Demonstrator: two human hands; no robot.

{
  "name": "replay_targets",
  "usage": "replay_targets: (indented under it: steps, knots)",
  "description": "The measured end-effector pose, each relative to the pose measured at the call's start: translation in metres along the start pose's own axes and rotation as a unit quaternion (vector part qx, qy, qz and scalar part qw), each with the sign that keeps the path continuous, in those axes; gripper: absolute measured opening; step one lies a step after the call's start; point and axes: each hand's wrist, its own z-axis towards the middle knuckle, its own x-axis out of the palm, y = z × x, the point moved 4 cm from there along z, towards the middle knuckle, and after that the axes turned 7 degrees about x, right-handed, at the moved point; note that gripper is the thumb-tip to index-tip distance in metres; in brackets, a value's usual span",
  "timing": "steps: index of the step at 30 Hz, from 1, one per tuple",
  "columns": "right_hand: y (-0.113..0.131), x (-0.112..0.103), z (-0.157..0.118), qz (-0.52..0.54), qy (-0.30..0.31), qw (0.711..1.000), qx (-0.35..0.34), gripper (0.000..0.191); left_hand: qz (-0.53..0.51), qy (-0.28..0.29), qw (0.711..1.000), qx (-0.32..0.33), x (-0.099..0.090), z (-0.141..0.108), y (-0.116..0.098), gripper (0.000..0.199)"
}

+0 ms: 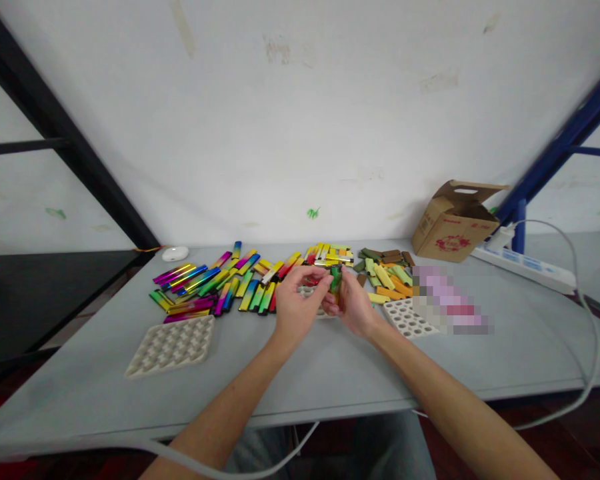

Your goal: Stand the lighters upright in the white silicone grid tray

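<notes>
Above the middle of the table, my two hands meet. In my right hand (356,303) the fingers close around a small green lighter-shaped piece (335,280) with a dark top. My left hand (303,300) is pinched right beside it, thumb toward the green piece; a bit of red shows by its fingers, and what it grips is partly hidden. Under and behind the hands lies a pale tray with holes (307,291), mostly covered. Shiny two-coloured flat pieces (205,283) spread to the left; matte yellow, orange and olive ones (387,277) lie to the right.
A bumpy pale tray (173,345) lies at left front and a holed tray (411,317) at right. Behind stand an open cardboard box (453,230) and a white power strip (525,267). A white oval case (175,253) is at back left. A cable (593,333) hangs at right.
</notes>
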Motion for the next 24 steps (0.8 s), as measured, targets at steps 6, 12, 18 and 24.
replay_targets:
  steps: [6, 12, 18, 24]
  knots:
    - [-0.005, -0.008, 0.005, -0.048, -0.032, 0.997, -0.059, 0.053, -0.038, 0.011, 0.999, -0.037, -0.001, 0.004, 0.004, 0.007]
    - [-0.007, -0.013, 0.007, -0.079, -0.052, 0.992, -0.079, 0.06, -0.057, 0.016, 0.997, -0.054, -0.001, 0.004, 0.006, 0.009]
    - [-0.009, -0.014, 0.007, -0.077, -0.039, 0.993, -0.075, 0.06, -0.04, 0.032, 0.998, -0.04, -0.001, 0.004, 0.004, 0.007]
    - [-0.01, -0.016, 0.01, -0.074, -0.038, 0.993, -0.081, 0.059, -0.11, 0.025, 0.986, -0.121, 0.003, -0.001, 0.011, 0.016]
